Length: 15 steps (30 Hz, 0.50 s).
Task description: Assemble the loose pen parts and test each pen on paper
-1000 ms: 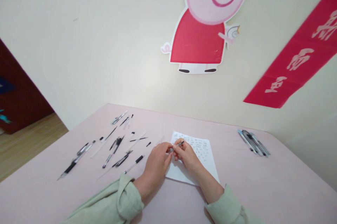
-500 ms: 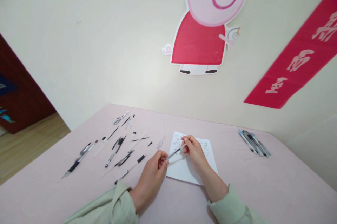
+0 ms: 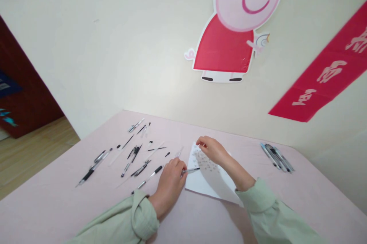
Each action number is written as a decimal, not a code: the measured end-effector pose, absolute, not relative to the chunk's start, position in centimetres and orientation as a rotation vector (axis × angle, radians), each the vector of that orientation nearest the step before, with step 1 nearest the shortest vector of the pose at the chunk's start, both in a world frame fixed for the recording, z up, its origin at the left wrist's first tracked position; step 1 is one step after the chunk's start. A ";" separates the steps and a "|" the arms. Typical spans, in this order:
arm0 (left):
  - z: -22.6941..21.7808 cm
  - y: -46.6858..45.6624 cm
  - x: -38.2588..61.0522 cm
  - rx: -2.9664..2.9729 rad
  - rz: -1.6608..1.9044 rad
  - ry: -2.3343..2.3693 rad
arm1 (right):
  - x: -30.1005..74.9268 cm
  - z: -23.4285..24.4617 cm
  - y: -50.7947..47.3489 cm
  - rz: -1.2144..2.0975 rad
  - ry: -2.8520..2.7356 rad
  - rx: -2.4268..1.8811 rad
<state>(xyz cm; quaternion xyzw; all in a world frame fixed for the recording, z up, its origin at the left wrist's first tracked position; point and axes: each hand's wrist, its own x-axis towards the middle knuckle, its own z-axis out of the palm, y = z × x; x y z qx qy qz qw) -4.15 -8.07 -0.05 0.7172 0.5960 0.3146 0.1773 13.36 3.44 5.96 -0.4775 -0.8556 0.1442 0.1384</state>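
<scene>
While left fingers (image 3: 181,164) pinch a pen (image 3: 192,170), right fingers (image 3: 202,140) curl loosely.

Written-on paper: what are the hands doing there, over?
Left hand holding slim pen piece, tip over paper. Right hand above paper's far end, nothing visible in it. Right forearm blocking part of paper.

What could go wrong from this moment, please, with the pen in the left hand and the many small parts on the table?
The pen in the left hand points over the written paper; its dark end might mark the sheet if it touches.
The left sleeve lies very near a loose pen and could push it.
The small black piece near the left hand might get knocked away.
</scene>
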 end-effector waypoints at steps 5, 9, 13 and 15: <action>-0.2 -8.0 -4.2 2.079 0.808 1.741 | 8.3 3.5 2.5 0.153 -2.680 -1.192; -0.3 -8.3 -4.1 2.056 0.851 1.729 | 7.1 2.2 3.0 -0.004 -2.765 -1.203; 0.8 -7.8 -5.1 2.111 0.839 1.807 | 7.5 2.2 3.2 0.005 -2.799 -1.188; 1.7 -7.1 -6.5 2.149 0.819 1.911 | 8.0 2.5 3.0 0.038 -2.797 -1.137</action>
